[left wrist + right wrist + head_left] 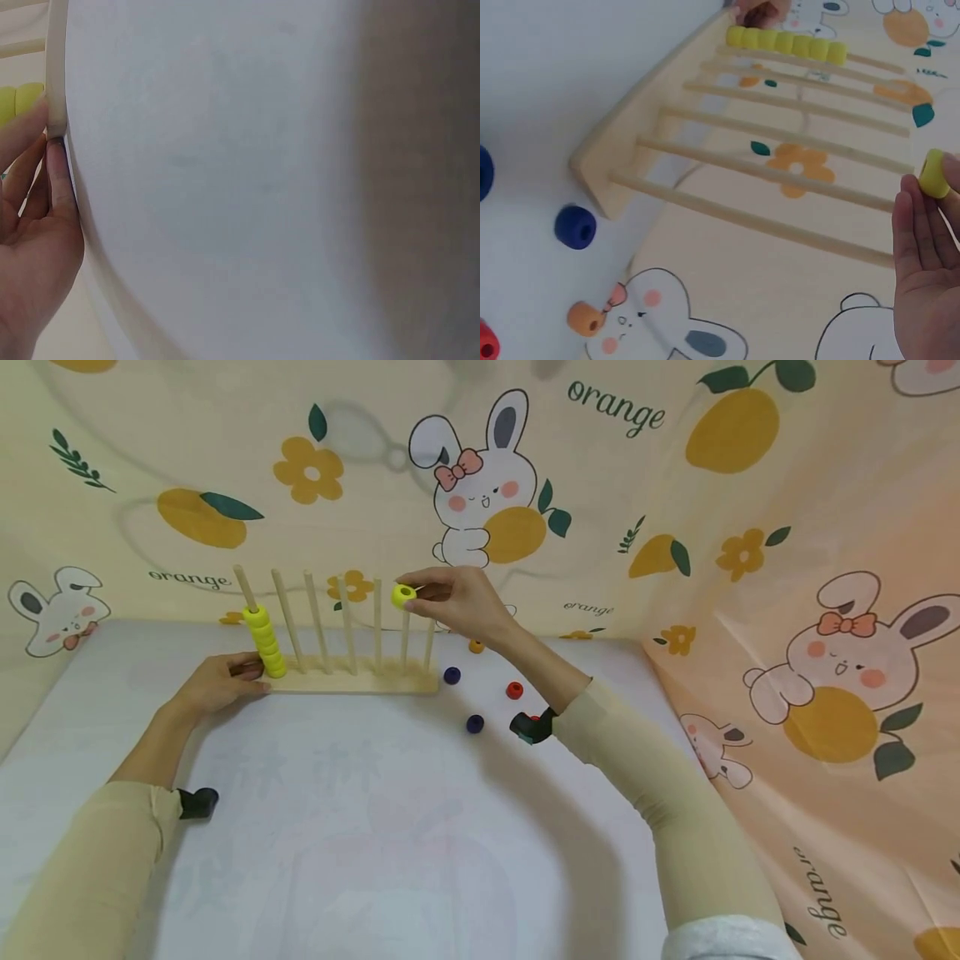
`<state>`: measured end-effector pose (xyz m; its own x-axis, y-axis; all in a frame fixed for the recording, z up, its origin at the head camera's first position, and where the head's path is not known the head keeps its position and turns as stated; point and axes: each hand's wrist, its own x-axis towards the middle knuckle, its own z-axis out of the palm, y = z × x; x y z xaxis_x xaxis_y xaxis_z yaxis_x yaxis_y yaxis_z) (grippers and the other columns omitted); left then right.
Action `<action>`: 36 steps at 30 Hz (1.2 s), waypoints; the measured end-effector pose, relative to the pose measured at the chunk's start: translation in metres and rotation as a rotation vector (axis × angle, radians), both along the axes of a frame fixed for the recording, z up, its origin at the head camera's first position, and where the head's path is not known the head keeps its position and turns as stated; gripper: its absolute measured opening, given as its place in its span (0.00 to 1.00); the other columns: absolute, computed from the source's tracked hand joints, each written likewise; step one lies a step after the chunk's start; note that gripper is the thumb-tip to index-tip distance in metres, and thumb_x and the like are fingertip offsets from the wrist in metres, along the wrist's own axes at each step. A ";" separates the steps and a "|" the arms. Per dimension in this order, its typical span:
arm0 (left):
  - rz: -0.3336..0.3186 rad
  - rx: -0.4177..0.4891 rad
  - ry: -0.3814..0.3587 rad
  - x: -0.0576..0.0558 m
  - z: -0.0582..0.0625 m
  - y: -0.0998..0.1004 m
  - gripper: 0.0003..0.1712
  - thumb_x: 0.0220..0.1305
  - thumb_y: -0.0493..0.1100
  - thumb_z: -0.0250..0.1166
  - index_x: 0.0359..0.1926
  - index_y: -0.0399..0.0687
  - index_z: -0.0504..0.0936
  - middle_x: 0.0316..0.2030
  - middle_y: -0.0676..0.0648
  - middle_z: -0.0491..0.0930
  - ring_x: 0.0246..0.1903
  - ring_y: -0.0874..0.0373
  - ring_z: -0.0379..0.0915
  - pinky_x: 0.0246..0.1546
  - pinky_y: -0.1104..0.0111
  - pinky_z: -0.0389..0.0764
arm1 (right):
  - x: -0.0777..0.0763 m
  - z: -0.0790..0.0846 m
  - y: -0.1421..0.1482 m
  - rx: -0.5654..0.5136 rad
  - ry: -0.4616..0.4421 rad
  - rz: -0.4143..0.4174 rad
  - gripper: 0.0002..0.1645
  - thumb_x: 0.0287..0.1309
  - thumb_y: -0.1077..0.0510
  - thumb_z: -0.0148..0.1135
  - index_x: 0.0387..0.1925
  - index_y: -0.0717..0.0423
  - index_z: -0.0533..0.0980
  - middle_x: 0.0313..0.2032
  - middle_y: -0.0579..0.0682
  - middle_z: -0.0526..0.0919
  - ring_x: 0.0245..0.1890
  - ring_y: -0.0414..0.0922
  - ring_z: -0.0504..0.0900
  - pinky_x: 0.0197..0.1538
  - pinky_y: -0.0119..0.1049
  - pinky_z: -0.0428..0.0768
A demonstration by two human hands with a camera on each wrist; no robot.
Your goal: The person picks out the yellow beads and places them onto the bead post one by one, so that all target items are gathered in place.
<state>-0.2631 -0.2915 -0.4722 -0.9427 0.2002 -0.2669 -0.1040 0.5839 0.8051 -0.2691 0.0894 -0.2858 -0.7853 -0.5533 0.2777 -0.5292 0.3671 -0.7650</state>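
Note:
My right hand (465,599) pinches a yellow bead (403,597) between thumb and fingers, up by the tips of the right-hand pegs. In the right wrist view the bead (933,174) is held on its side, its hole partly visible. A wooden peg rack (352,682) stands on the table with a row of upright pegs. Its leftmost peg carries a stack of several yellow beads (266,643); the other pegs are bare. At the rack's left end my left hand (217,683) grips the base, with the thumb in front and the fingers partly hidden behind.
Right of the rack lie two dark blue beads (475,724), a red bead (514,691) and an orange bead (477,646). Another red piece is mostly hidden by the black wrist camera (532,727). A printed cloth (360,527) hangs behind the white table (337,827).

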 end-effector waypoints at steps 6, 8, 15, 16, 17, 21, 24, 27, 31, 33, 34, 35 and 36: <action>-0.002 0.014 -0.004 -0.001 -0.001 -0.001 0.48 0.66 0.45 0.68 0.75 0.31 0.51 0.70 0.28 0.59 0.69 0.34 0.57 0.69 0.45 0.59 | -0.024 -0.010 -0.007 0.027 0.050 0.019 0.19 0.60 0.62 0.69 0.53 0.60 0.82 0.50 0.54 0.86 0.40 0.42 0.87 0.47 0.31 0.83; -0.003 0.019 -0.003 -0.001 -0.001 -0.001 0.48 0.66 0.45 0.68 0.75 0.31 0.52 0.70 0.28 0.59 0.69 0.35 0.57 0.70 0.45 0.59 | -0.028 -0.009 -0.010 0.034 0.063 0.025 0.19 0.60 0.60 0.70 0.53 0.57 0.82 0.49 0.52 0.86 0.40 0.40 0.86 0.47 0.30 0.83; -0.003 0.016 -0.014 0.000 0.000 0.000 0.47 0.66 0.44 0.68 0.75 0.31 0.52 0.70 0.28 0.60 0.69 0.34 0.57 0.70 0.45 0.58 | -0.031 0.000 -0.028 0.013 0.025 0.043 0.19 0.60 0.58 0.70 0.53 0.56 0.83 0.49 0.47 0.86 0.41 0.37 0.86 0.49 0.29 0.82; 0.000 0.015 -0.015 0.000 0.000 0.000 0.47 0.65 0.44 0.68 0.75 0.31 0.52 0.70 0.28 0.60 0.69 0.34 0.56 0.70 0.44 0.58 | -0.031 0.002 -0.031 0.012 0.012 0.045 0.19 0.60 0.58 0.70 0.53 0.56 0.83 0.49 0.46 0.87 0.41 0.37 0.86 0.49 0.29 0.82; 0.000 0.014 -0.014 0.001 0.000 0.000 0.47 0.65 0.44 0.68 0.75 0.31 0.52 0.70 0.28 0.60 0.69 0.34 0.56 0.70 0.44 0.58 | -0.031 0.003 -0.034 0.010 0.006 0.051 0.19 0.60 0.58 0.70 0.53 0.56 0.83 0.48 0.46 0.87 0.41 0.37 0.86 0.49 0.29 0.82; 0.004 0.012 -0.007 0.001 0.000 0.000 0.47 0.65 0.44 0.68 0.74 0.31 0.52 0.69 0.28 0.60 0.69 0.34 0.57 0.70 0.44 0.58 | -0.035 0.007 -0.046 0.016 -0.003 0.071 0.20 0.59 0.58 0.70 0.54 0.56 0.82 0.47 0.45 0.87 0.41 0.36 0.86 0.48 0.29 0.83; 0.002 0.008 0.004 0.001 0.000 0.001 0.47 0.65 0.44 0.69 0.74 0.31 0.53 0.69 0.28 0.61 0.69 0.34 0.57 0.70 0.44 0.58 | -0.038 0.008 -0.055 0.018 -0.010 0.073 0.21 0.60 0.58 0.70 0.55 0.56 0.82 0.47 0.45 0.87 0.41 0.35 0.86 0.48 0.28 0.82; 0.002 0.004 0.011 0.001 0.001 0.001 0.47 0.65 0.45 0.69 0.74 0.31 0.53 0.69 0.28 0.61 0.69 0.34 0.57 0.70 0.43 0.57 | -0.041 0.010 -0.064 0.011 -0.004 0.077 0.21 0.60 0.58 0.70 0.55 0.57 0.82 0.49 0.47 0.87 0.42 0.35 0.86 0.48 0.27 0.82; 0.006 0.003 0.016 0.001 0.001 0.001 0.47 0.65 0.45 0.69 0.74 0.31 0.54 0.68 0.28 0.62 0.69 0.34 0.57 0.70 0.43 0.56 | -0.045 0.012 -0.076 0.016 -0.012 0.073 0.21 0.59 0.58 0.70 0.55 0.57 0.82 0.48 0.47 0.86 0.41 0.34 0.85 0.47 0.25 0.82; 0.005 0.000 0.015 0.001 0.001 0.001 0.47 0.65 0.45 0.69 0.74 0.31 0.54 0.68 0.28 0.62 0.68 0.34 0.58 0.70 0.44 0.57 | -0.047 0.012 -0.081 0.025 -0.023 0.065 0.21 0.59 0.57 0.70 0.55 0.56 0.82 0.48 0.46 0.87 0.42 0.34 0.85 0.47 0.24 0.81; 0.006 0.001 0.014 0.001 0.001 0.001 0.46 0.65 0.45 0.69 0.74 0.31 0.54 0.68 0.28 0.62 0.68 0.35 0.58 0.70 0.44 0.57 | -0.048 0.013 -0.083 0.029 -0.035 0.058 0.22 0.59 0.57 0.70 0.55 0.55 0.82 0.49 0.46 0.86 0.42 0.33 0.85 0.48 0.24 0.81; 0.006 0.001 0.012 0.001 0.000 0.001 0.46 0.65 0.45 0.68 0.74 0.30 0.54 0.68 0.28 0.62 0.68 0.35 0.58 0.70 0.44 0.57 | -0.049 0.013 -0.086 0.030 -0.036 0.056 0.22 0.59 0.57 0.70 0.55 0.55 0.82 0.49 0.46 0.86 0.42 0.33 0.85 0.47 0.23 0.81; 0.006 0.001 0.011 0.001 0.000 0.001 0.46 0.65 0.45 0.68 0.74 0.30 0.54 0.68 0.28 0.62 0.68 0.34 0.58 0.70 0.44 0.58 | -0.050 0.012 -0.088 0.028 -0.041 0.055 0.22 0.59 0.57 0.70 0.56 0.55 0.82 0.49 0.46 0.86 0.42 0.34 0.85 0.48 0.23 0.81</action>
